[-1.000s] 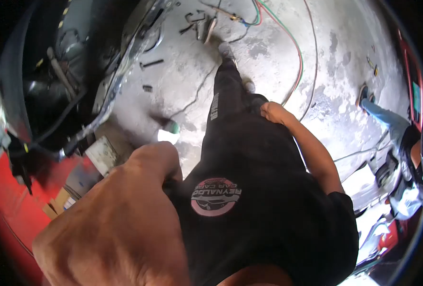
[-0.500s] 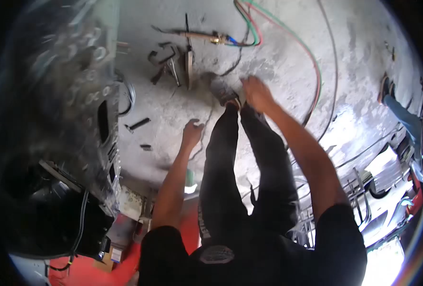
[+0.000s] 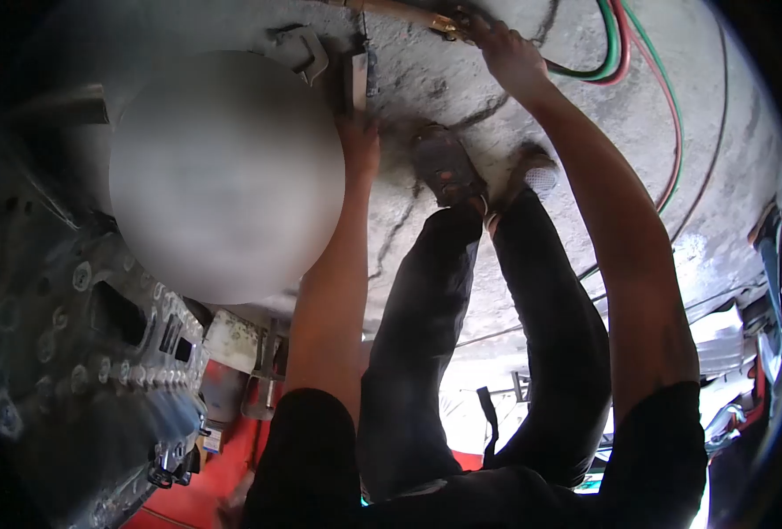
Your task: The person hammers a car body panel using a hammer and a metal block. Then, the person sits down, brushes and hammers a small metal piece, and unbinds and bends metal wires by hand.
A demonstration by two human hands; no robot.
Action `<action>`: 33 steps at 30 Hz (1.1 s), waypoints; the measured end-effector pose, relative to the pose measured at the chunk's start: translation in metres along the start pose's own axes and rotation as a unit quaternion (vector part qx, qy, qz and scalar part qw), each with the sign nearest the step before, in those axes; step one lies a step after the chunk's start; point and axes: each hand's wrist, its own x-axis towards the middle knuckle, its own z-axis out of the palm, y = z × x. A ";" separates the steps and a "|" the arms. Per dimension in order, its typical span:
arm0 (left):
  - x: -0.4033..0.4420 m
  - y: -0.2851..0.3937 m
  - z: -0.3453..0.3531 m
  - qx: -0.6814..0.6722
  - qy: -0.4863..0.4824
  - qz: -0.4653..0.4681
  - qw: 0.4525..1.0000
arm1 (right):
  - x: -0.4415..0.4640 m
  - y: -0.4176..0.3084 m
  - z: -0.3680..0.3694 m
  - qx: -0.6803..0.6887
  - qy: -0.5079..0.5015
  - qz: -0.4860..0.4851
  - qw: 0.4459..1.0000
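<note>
My right hand (image 3: 512,58) is closed around the hose end of a gas torch (image 3: 439,19) with brass fittings, lying along the top edge of the view. Green and red hoses (image 3: 616,40) run from behind that hand. My left hand (image 3: 362,148) is low over the floor at the near end of a narrow tan bar (image 3: 357,84); its fingers are partly hidden and smeared, so its grip is unclear. Just left of the bar lies a C-shaped metal clamp (image 3: 310,55).
A large grey blurred disc covers the area left of my left arm. A perforated metal panel (image 3: 82,353) fills the lower left. My shoes (image 3: 448,167) stand on the cracked concrete floor (image 3: 409,66). A dark cable (image 3: 713,167) curves along the right.
My right hand has reached forward onto the torch. My left hand has moved forward to the tan bar. The view has shifted, and the metal panel sits lower.
</note>
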 end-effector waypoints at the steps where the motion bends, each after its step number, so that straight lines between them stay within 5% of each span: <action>1: 0.002 0.002 0.000 -0.016 -0.028 -0.027 0.999 | 0.001 0.000 -0.001 0.010 0.000 0.005 1.000; 7: -0.026 0.009 -0.017 -0.267 0.074 -0.043 0.960 | 0.002 -0.006 -0.015 0.075 -0.048 0.040 0.995; 9: -0.014 0.025 -0.022 -0.268 0.125 0.021 0.955 | -0.004 0.000 -0.004 0.116 0.021 0.016 0.993; 12: 0.009 0.036 -0.015 -0.230 0.123 0.026 0.965 | -0.011 -0.004 -0.027 0.151 -0.060 0.020 0.987; 17: 0.057 0.055 0.014 -0.202 0.157 0.059 0.965 | -0.002 0.008 -0.043 0.142 -0.041 0.037 0.988; 20: 0.053 0.069 0.014 -0.080 0.080 -0.059 0.992 | 0.003 0.013 -0.043 0.138 -0.038 0.046 0.989; 23: 0.039 0.055 0.010 -0.182 -0.016 -0.011 0.983 | 0.003 0.004 -0.024 0.134 -0.035 0.061 0.989; 27: -0.007 0.065 -0.020 -0.321 -0.045 -0.056 0.944 | -0.007 -0.015 -0.009 0.191 -0.065 0.067 0.977; 29: -0.030 0.052 -0.011 -0.474 -0.045 -0.112 0.872 | -0.023 -0.043 -0.031 0.229 -0.109 0.100 0.962; 30: -0.043 0.051 -0.011 -0.546 -0.047 -0.142 0.824 | -0.040 -0.052 -0.023 0.220 -0.043 0.043 0.974; 33: -0.066 0.078 -0.051 -0.752 -0.162 -0.212 0.603 | -0.077 -0.082 -0.030 0.372 0.001 0.014 0.928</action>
